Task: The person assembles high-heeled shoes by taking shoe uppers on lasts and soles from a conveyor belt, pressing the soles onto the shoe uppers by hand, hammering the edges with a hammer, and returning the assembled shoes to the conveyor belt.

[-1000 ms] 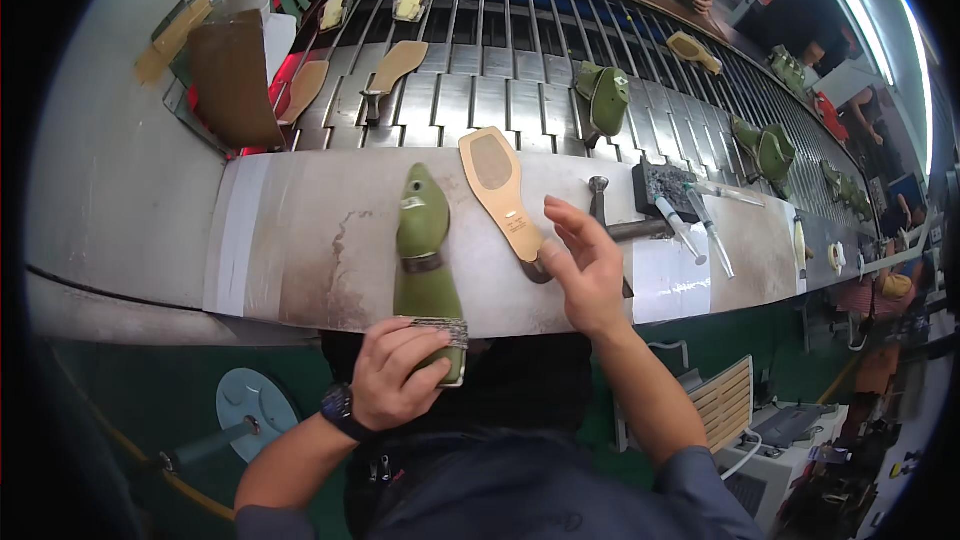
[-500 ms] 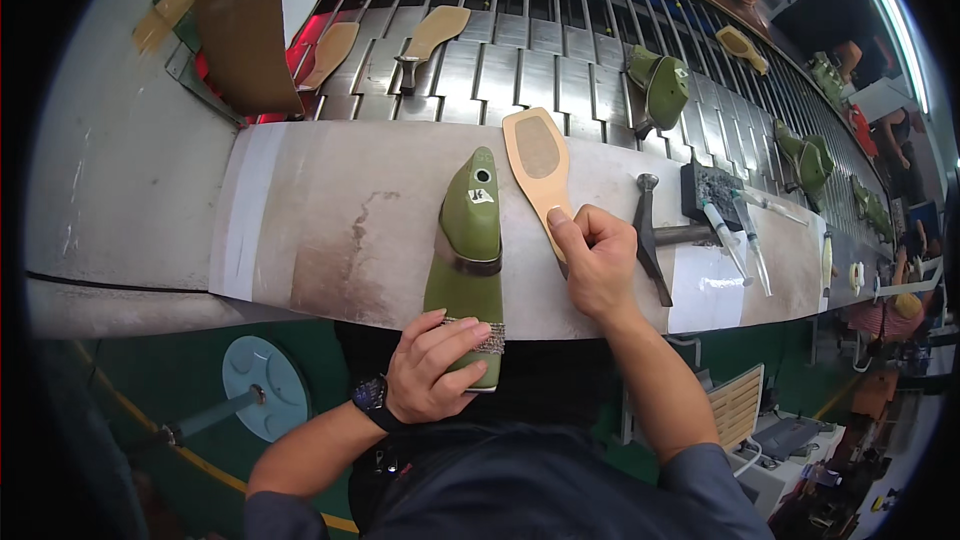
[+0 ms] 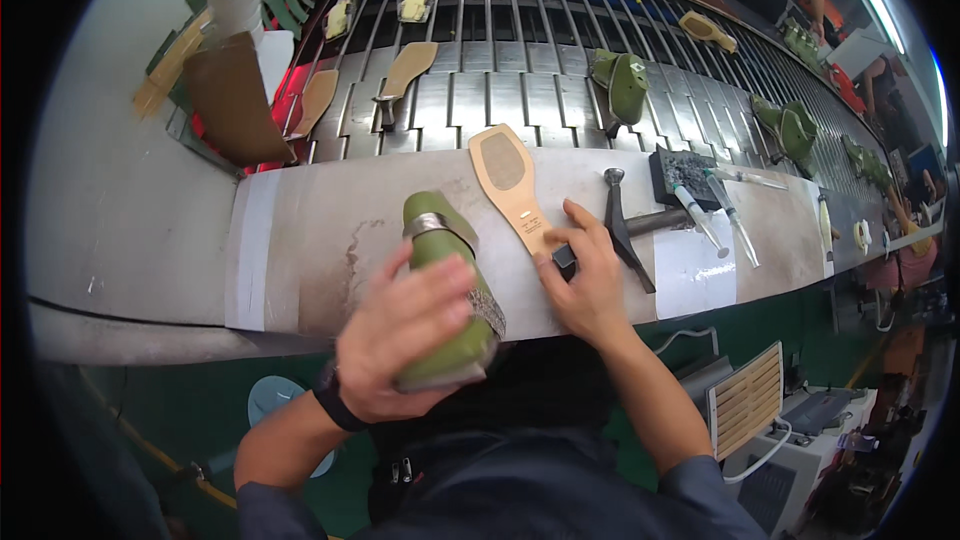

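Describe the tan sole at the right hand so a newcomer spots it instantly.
Find the pale workbench before the metal conveyor. Right of the green shoe form, the tan sole slants, narrow end at the right hand. Unlike other tan soles out on the conveyor, it meets a hand.

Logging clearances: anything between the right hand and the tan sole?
Nothing visible: the right hand is at the dark heel end of the tan sole. The hammer lies to that hand's right, out of the way; the green shoe in the left hand is off left.
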The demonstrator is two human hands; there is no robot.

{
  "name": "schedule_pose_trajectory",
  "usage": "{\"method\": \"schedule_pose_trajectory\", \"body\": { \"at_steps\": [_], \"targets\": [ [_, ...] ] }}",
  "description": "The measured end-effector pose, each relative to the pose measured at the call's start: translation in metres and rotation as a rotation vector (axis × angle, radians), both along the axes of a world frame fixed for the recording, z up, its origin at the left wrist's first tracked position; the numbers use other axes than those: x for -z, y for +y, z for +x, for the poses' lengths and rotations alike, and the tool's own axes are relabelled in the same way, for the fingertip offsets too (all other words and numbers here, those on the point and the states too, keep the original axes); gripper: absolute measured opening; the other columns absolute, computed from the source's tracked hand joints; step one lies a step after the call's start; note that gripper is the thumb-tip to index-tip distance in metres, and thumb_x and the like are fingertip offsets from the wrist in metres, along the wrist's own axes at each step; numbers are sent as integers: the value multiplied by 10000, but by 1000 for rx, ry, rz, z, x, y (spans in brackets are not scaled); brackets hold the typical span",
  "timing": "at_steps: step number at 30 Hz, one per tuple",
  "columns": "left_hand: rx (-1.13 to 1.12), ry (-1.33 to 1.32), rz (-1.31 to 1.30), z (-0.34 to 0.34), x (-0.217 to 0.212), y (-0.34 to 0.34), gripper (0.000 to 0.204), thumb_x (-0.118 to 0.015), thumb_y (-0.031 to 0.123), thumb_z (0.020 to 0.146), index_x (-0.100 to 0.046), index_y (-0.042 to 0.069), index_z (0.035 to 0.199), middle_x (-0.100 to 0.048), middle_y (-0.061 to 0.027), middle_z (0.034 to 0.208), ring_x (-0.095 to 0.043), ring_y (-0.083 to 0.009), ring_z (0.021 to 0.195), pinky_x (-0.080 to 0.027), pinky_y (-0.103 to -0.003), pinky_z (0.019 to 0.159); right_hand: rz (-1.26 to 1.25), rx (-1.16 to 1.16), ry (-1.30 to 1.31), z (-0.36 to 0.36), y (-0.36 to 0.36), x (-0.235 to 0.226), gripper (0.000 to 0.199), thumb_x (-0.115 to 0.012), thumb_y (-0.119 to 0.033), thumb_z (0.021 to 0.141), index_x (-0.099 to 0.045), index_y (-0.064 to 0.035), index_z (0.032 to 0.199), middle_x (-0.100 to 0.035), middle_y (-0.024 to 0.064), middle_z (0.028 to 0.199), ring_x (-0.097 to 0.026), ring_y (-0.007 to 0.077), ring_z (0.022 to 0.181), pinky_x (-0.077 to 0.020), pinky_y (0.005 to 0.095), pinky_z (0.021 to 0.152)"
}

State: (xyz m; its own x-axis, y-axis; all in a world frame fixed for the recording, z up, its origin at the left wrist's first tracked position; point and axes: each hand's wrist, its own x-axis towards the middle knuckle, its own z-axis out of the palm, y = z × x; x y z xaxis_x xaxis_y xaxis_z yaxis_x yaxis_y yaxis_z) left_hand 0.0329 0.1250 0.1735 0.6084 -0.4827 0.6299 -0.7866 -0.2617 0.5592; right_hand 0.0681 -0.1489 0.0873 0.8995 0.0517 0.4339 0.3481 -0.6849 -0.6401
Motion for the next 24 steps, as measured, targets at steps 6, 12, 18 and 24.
{"method": "schedule_pose_trajectory", "body": {
  "at_steps": [6,12,18,24],
  "targets": [
    [-87,638,-549,23,-42,-9,666,-788,216,951,-519,-78,1484,-578,-308,1500,-619,-275,1350,-512,-397,1104,772,-32,383,-94,-30,-9,178,-723,-63,960,-676,8,1117,-539,317,1531,-569,375,1393,-456,459,1128],
    [84,761,-691,21,-39,-2,655,-771,215,979,-488,-66,1498,-635,-294,1426,-672,-278,1269,-561,-402,1066,1326,-69,1094,-155,-27,1,532,-622,-210,1032,-487,65,1467,-724,292,1188,-776,357,982,-666,468,814],
    [124,867,-818,39,-49,-7,550,-636,204,1055,-476,-62,1509,-634,-286,1424,-629,-340,1339,-555,-448,1085,1265,-161,937,-134,-8,8,246,-633,-102,1055,-682,96,1192,-767,239,1061,-788,306,905,-670,444,822],
    [426,1152,-1127,60,-22,4,683,-334,532,1148,-447,-1,1559,-505,-308,1559,-483,-389,1483,-462,-526,1181,1267,-211,776,-130,0,-8,323,-632,-166,1073,-685,131,1189,-758,273,1110,-783,332,932,-663,463,839]
  ]
}}
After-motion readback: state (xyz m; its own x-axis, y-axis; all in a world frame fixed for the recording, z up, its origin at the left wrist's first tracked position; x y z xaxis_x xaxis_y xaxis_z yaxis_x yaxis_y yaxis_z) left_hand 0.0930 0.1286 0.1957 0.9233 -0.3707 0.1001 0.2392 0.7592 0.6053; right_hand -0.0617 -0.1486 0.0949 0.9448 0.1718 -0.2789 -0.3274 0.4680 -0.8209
